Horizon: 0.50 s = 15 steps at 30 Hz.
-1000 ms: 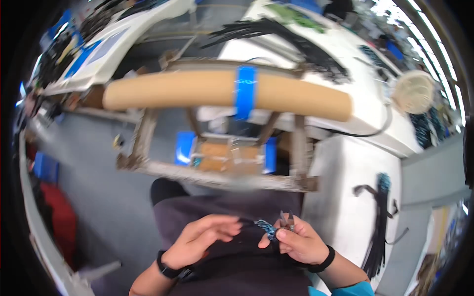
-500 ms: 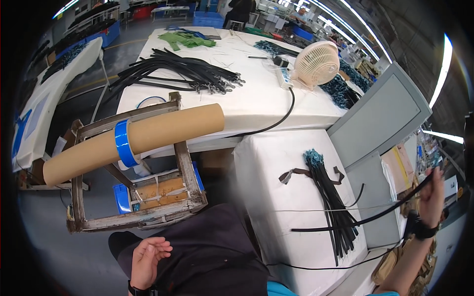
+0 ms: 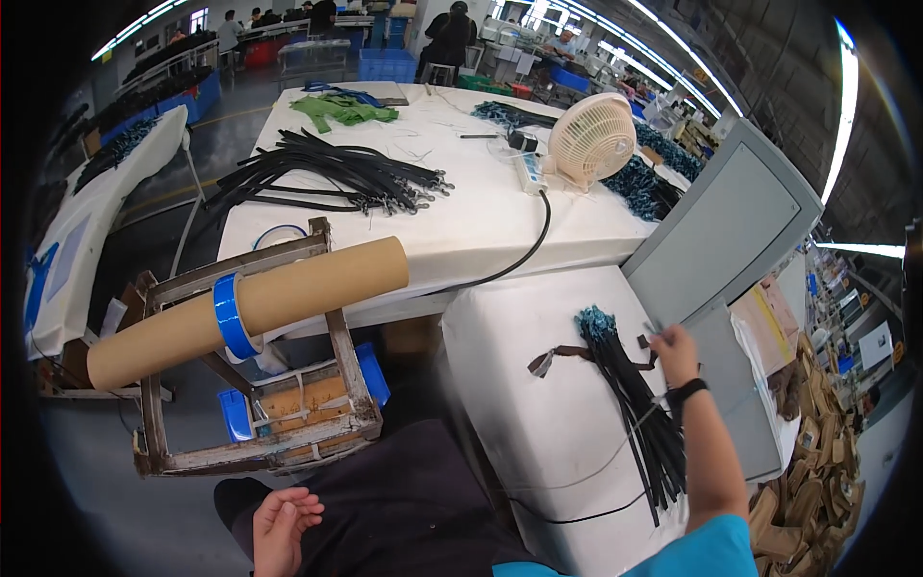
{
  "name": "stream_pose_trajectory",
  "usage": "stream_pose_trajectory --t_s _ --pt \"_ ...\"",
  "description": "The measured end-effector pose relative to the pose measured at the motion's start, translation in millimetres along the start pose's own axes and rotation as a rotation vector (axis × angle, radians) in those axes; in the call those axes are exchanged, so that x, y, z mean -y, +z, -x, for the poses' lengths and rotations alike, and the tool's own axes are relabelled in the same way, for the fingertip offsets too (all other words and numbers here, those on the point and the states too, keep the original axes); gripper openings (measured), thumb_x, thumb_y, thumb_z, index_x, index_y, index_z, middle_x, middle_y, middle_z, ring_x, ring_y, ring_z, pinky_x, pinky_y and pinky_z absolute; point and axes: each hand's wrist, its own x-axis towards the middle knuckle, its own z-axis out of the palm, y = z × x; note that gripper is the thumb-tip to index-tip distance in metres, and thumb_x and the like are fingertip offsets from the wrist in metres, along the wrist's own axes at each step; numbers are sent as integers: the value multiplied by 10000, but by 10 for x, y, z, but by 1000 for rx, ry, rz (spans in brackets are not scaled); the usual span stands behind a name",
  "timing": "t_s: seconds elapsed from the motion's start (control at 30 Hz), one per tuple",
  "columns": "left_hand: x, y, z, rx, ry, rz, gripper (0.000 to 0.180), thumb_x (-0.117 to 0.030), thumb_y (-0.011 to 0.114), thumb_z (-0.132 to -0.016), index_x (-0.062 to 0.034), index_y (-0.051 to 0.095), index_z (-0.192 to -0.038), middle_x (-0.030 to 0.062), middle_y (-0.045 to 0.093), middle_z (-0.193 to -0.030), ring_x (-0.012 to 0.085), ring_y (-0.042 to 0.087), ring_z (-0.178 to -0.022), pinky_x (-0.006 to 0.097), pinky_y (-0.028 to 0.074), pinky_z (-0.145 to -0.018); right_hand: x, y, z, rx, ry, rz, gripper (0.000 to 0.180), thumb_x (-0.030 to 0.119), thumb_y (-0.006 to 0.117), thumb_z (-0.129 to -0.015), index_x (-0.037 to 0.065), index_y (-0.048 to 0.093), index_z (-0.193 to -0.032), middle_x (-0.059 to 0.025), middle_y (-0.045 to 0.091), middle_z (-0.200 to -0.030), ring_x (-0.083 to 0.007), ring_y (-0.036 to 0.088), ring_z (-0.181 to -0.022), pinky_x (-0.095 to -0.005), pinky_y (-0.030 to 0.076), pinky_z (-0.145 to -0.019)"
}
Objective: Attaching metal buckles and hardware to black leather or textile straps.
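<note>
One bundle of black cords point(image 3: 639, 399) lies on the near-right white surface point(image 3: 510, 356); the right hand point(image 3: 675, 354) is beside its far part, grip impossible to tell; the left hand point(image 3: 279, 529), near left, is half-open, visibly unladen.

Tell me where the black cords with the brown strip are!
In the head view, the black cords lie right of centre on the white surface, left of the grey panel, with the right hand beside their upper part.
</note>
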Motion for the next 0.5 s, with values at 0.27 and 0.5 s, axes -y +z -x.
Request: stream_pose_trajectory --t_s 0.27,0.5 --pt "-108 -57 75 -147 -2 -42 249 -200 496 -957 12 541 -1079 108 635 -954 188 637 -850 300 531 -735 -361 1183 -271 -42 -10 225 274 206 732 -731 -24 585 -757 -178 601 -678 -302 576 -639 -382 446 -627" --pt "-62 88 -6 -37 -122 -50 290 -185 504 -960 9 538 -1173 113 624 -1071 181 612 -957 277 490 -829 -278 1303 -245 22 165 71 263 202 711 -758 -31 597 -799 -181 624 -731 -321 594 -675 -364 466 -673"
